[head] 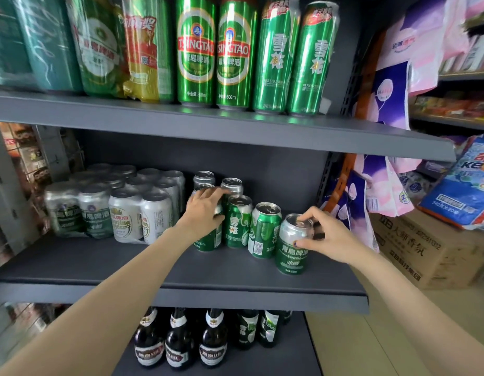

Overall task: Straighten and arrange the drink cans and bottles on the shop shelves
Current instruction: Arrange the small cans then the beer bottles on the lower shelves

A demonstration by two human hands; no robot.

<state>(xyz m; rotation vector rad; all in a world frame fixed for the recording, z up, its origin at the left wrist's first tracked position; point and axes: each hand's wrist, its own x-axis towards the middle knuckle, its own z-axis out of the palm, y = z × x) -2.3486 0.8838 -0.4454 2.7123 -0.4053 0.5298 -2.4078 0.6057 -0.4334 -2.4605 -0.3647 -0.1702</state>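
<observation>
On the middle shelf (127, 264) stand several loose green cans. My left hand (204, 213) grips a green can (208, 240) at the left of the group, fingers wrapped over its top. Right of it stand a Snow beer can (236, 223) and another green can (264, 232) with its barcode facing out. My right hand (325, 234) holds the silver-topped Tsingtao can (292, 245) nearest the shelf front, fingertips on its lid and thumb on its side. Two silver-topped cans (231, 184) stand behind.
Shrink-wrapped can packs (110, 207) fill the left of the middle shelf. Tall green cans (235, 52) line the upper shelf. Dark beer bottles (178, 340) stand on the bottom shelf. To the right hang tissue packs (371, 196), beside a cardboard box (431, 251).
</observation>
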